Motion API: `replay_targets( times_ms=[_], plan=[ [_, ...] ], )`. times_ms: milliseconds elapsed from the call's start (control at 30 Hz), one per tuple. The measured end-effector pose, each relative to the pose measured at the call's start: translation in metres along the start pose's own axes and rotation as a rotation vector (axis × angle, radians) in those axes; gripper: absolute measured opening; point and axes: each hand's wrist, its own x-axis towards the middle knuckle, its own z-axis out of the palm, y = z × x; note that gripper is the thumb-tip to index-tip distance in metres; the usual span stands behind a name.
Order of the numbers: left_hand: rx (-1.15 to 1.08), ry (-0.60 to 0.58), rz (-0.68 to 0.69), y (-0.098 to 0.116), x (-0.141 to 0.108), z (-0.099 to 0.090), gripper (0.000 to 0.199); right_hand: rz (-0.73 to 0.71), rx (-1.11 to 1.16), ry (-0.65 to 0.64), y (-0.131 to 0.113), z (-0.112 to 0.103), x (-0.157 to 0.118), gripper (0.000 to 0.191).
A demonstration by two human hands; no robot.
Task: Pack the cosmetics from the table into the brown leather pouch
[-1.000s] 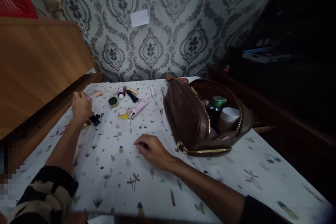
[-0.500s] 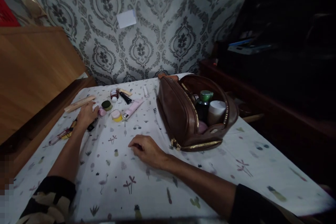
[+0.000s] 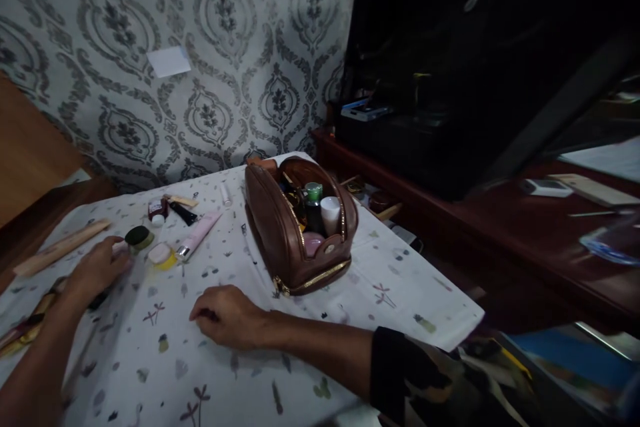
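My left hand (image 3: 97,271) is at the left of the table, its fingers closed around a small pink container (image 3: 120,249). Just beside it stand a dark-lidded green jar (image 3: 139,237) and a yellow jar with a pale lid (image 3: 162,255). My right hand (image 3: 227,315) rests on the cloth with its fingers loosely curled, and nothing shows in them. Beyond it stands a brown cosmetic bag (image 3: 270,233), unzipped at the top. Inside are a green-capped bottle (image 3: 314,203), a white-topped container (image 3: 331,213) and a pinkish item (image 3: 313,243).
A pink tube (image 3: 200,235), a black tube (image 3: 183,212), a dark red bottle (image 3: 157,209) and a white stick (image 3: 227,193) lie further back. A long beige item (image 3: 63,247) lies at the left. A dark red desk (image 3: 540,233) with a large black screen (image 3: 430,73) borders the right.
The view has swung right, so everything sits further left in it. My left hand has come closer around the pink container. The right hand stays curled on the cloth.
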Motion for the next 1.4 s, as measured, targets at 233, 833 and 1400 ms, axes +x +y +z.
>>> replay_targets(
  times_ms=[233, 833, 1400],
  plan=[
    [-0.140, 0.184, 0.265, 0.094, -0.033, -0.024, 0.043, -0.003, -0.030, -0.014, 0.001, 0.001, 0.002, 0.020],
    [-0.339, 0.079, 1.073, 0.267, -0.066, -0.071, 0.053, -0.064, -0.149, -0.163, -0.005, -0.010, 0.007, 0.026],
    [-0.316, 0.173, 1.082, 0.258, -0.079, -0.070, 0.053, -0.082, -0.153, -0.147, -0.010, -0.015, 0.001, 0.024]
  ],
)
